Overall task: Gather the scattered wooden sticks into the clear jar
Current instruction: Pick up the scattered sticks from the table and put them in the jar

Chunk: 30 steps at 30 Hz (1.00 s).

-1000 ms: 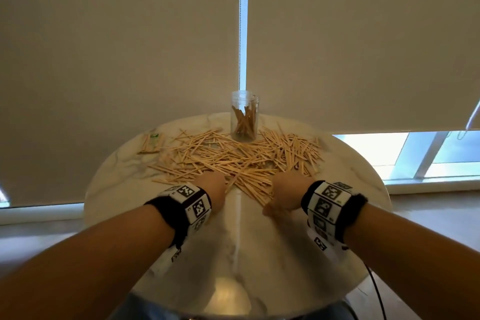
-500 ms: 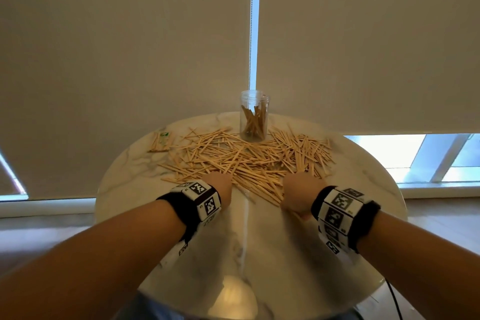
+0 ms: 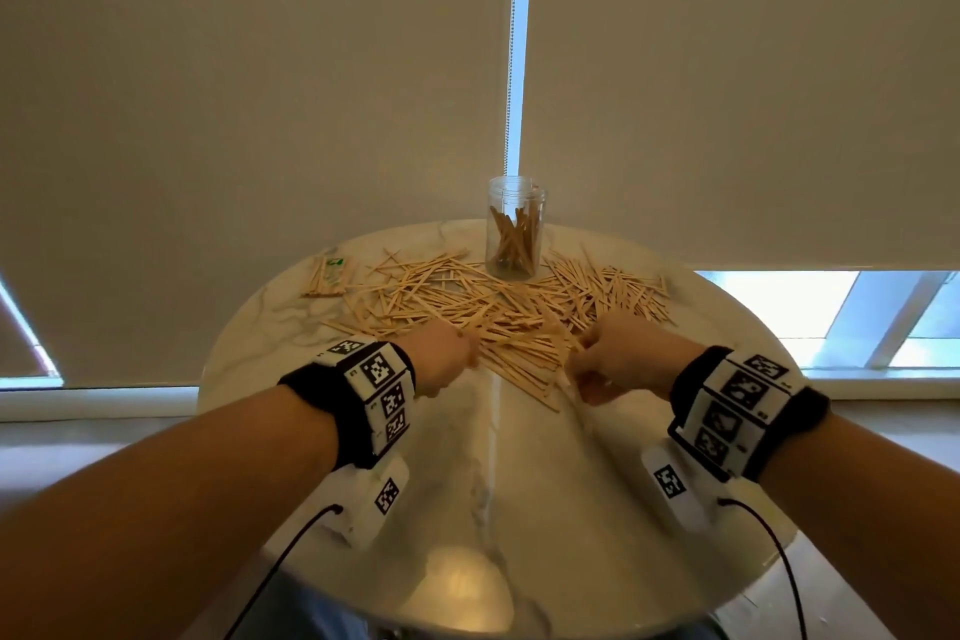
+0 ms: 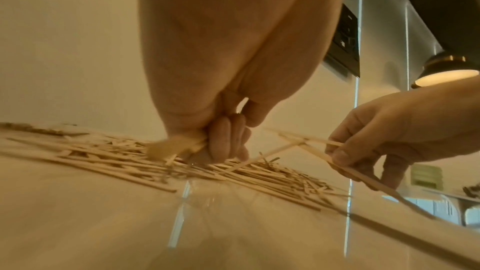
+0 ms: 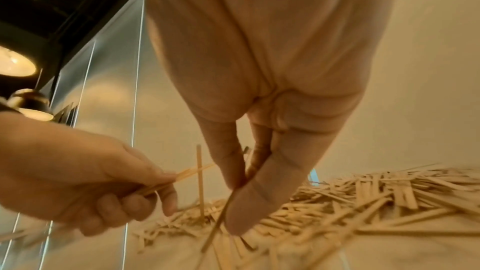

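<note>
A wide pile of thin wooden sticks (image 3: 498,312) is spread over the far half of the round marble table (image 3: 519,483). Behind the pile stands the clear jar (image 3: 516,226), upright, with several sticks inside. My left hand (image 3: 447,359) is at the near left edge of the pile, its fingers curled round a small bunch of sticks (image 4: 179,147). My right hand (image 3: 618,361) is at the near right edge and pinches a few sticks (image 5: 226,208) between thumb and fingers. The same right hand (image 4: 384,147) shows in the left wrist view, holding sticks lifted off the pile.
A small packet of sticks in a wrapper (image 3: 328,276) lies at the far left of the table. Beige roller blinds (image 3: 260,94) hang right behind the table, with a lit window strip (image 3: 810,312) at the right. Cables run from both wrist bands.
Both hands have closed on sticks at the near edge of the pile and risen slightly. The head view has shifted a little to the left.
</note>
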### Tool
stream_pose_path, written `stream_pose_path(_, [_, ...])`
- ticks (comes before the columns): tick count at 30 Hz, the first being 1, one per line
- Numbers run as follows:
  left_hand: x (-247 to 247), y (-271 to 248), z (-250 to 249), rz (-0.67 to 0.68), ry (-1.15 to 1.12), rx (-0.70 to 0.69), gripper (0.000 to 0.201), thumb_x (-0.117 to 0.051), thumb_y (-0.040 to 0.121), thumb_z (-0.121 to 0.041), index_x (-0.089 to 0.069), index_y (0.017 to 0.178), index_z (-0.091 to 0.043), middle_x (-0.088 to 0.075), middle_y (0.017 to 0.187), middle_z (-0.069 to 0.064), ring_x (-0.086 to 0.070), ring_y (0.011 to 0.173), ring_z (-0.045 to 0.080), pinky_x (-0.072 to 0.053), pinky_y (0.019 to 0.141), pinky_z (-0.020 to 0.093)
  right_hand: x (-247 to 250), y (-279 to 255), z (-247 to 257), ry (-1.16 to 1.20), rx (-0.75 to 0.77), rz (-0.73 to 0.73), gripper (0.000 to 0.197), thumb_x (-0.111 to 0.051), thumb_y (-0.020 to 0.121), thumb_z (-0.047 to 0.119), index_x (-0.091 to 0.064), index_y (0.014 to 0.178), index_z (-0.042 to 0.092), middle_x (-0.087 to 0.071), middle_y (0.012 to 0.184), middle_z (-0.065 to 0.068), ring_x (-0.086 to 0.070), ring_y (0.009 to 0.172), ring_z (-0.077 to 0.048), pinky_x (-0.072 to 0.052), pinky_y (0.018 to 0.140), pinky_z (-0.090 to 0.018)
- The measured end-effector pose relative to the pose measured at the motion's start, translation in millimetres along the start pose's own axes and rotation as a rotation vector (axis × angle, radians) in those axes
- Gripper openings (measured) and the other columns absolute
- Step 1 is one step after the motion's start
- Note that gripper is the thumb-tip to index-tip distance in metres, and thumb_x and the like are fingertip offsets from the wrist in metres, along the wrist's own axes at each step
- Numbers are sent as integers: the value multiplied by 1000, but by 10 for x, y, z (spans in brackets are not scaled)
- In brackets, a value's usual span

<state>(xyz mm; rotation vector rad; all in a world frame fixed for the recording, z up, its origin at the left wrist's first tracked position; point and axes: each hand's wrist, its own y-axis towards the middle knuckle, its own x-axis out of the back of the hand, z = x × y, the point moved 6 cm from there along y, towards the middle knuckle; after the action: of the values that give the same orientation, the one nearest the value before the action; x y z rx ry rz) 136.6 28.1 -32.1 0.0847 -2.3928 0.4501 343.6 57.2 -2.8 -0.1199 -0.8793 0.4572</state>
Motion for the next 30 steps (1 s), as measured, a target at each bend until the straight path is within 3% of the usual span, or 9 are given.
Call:
stream_pose_path(3, [-32, 56, -87, -31, -204, -81, 69, -43, 89, -72, -69, 99, -8, -52, 80, 6, -43, 64, 18, -38, 58, 30, 43, -1, 200, 231, 98, -58, 15, -65, 96, 14, -71, 97, 1, -76, 85, -11, -75, 72, -17, -61, 66, -25])
stream_pose_path(6, [-88, 10, -227, -7, -416, -135, 74, -48, 80, -80, -66, 96, -11, -50, 77, 0, -38, 59, 13, -34, 52, 26, -41, 2, 413, 222, 196, -64, 16, -63, 97, 16, -71, 99, 2, -76, 89, -12, -74, 73, -17, -59, 62, -21])
stream_pose_path(9, [-106, 5, -324, 7, -489, -199, 64, -54, 85, -71, -68, 97, -10, -54, 78, 2, -42, 60, 15, -36, 51, 26, -195, 27, 567, 197, 286, -40, 14, -61, 98, 13, -71, 103, 5, -76, 89, -10, -76, 77, -19, -62, 69, -26])
stream_pose_path(13, [-9, 33, -302, -106, -465, -189, 42, -49, 100, -41, -69, 81, -10, -61, 72, 8, -56, 69, 26, -47, 68, 38, -283, 42, 642, 171, 342, -42, 11, -69, 92, 13, -76, 96, 7, -77, 85, -7, -76, 77, -17, -63, 73, -28])
stream_pose_path(19, [264, 128, -94, -287, -468, -101, 41, -37, 107, -35, -64, 84, -14, -62, 69, 0, -56, 66, 17, -45, 67, 31, -157, 29, 239, -313, 44, 1, 28, -71, 89, 39, -72, 85, 11, -74, 73, 0, -70, 66, -12, -59, 70, -25])
stream_pose_path(22, [359, 181, -9, -326, -427, -74, 43, -36, 106, -36, -69, 93, -12, -63, 70, 1, -55, 72, 19, -49, 89, 40, -153, -40, -14, -612, -108, 115, 31, -73, 86, 44, -73, 83, 13, -70, 66, 3, -66, 63, -12, -58, 74, -28])
stream_pose_path(24, [376, 216, 3, -321, -423, -90, 39, -36, 106, -37, -66, 109, -14, -61, 73, 0, -53, 73, 19, -47, 83, 37, -214, -25, -111, -576, -158, 200, 24, -76, 86, 34, -73, 76, 13, -69, 59, 5, -66, 58, -10, -58, 68, -24])
stream_pose_path(26, [359, 195, -15, -310, -424, -136, 39, -34, 107, -38, -67, 98, -20, -56, 77, 1, -50, 75, 19, -45, 78, 34, -268, 27, -132, -531, -155, 233, 25, -77, 85, 27, -70, 65, 14, -69, 55, 6, -66, 55, -10, -56, 60, -23])
stream_pose_path(30, [359, 158, -8, -357, -493, -193, 43, -31, 106, -42, -61, 90, -16, -67, 95, 4, -62, 93, 22, -50, 95, 47, -203, 95, -105, -490, -125, 187, 21, -70, 87, 22, -69, 68, 13, -72, 64, 1, -67, 57, -10, -58, 66, -25])
